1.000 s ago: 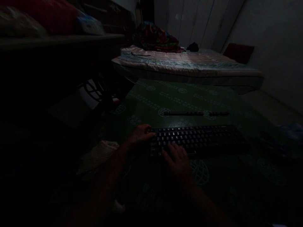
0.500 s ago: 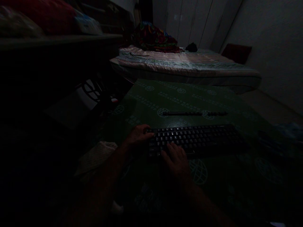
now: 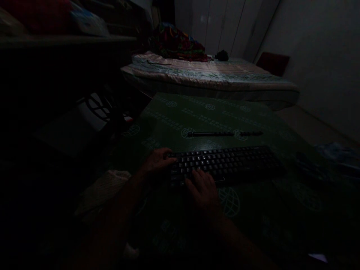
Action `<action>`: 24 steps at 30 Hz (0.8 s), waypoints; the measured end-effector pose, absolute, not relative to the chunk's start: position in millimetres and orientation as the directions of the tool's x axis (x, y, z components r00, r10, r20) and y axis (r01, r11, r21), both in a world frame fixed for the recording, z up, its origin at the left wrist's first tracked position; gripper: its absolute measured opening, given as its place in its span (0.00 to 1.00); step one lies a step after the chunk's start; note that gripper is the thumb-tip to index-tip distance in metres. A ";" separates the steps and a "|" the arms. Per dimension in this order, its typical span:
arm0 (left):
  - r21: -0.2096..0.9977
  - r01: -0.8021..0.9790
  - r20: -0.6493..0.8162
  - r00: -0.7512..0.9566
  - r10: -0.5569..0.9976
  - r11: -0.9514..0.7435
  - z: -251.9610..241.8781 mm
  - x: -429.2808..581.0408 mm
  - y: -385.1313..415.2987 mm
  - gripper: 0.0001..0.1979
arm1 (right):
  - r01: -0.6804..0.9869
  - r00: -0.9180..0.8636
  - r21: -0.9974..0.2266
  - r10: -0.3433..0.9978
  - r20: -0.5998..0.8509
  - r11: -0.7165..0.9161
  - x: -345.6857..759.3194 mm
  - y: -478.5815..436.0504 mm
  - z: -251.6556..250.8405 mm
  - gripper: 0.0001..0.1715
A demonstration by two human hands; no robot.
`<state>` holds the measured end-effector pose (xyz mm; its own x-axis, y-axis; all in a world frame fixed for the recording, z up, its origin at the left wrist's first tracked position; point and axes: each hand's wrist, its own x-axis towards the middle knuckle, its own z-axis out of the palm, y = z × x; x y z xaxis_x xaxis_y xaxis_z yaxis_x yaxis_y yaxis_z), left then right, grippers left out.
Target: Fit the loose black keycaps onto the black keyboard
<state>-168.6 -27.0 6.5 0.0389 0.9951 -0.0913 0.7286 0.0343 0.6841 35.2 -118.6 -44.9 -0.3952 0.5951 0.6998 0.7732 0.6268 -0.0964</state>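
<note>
A black keyboard lies on a green patterned mat in a dim room. My left hand wraps round the keyboard's left end, fingers curled over its corner. My right hand rests on the near edge of the keyboard, fingers stretched flat over the lower keys. A thin dark rod lies on the mat just beyond the keyboard.
A pale cloth lies to the left of my left arm. A mattress with a bright bundle of fabric lies at the back. A dark shelf fills the left. A white object with black bars sits beneath it.
The view has swung a little to the right, so everything sits further left in the frame. Both hands stay on the keyboard in the same places.
</note>
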 end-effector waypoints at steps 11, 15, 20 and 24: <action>0.677 0.735 -0.103 0.040 0.994 0.040 10.7 -166.3 -28.9 0.24 | 0.767 -0.421 -0.087 0.600 0.681 0.636 38.2 -120.1 -45.6 0.15; 0.672 0.741 -0.088 0.062 0.994 0.013 12.8 -165.4 -31.0 0.24 | 0.758 -0.429 -0.092 0.600 0.676 0.646 40.4 -118.6 -51.4 0.15; 0.658 0.753 -0.072 0.073 0.995 -0.007 9.8 -167.0 -29.5 0.23 | 0.740 -0.438 -0.071 0.558 0.705 0.669 41.2 -117.4 -53.6 0.15; 0.672 0.740 -0.088 0.065 0.994 0.011 8.7 -166.8 -29.4 0.25 | 0.755 -0.433 -0.068 0.573 0.696 0.653 40.9 -118.0 -50.7 0.14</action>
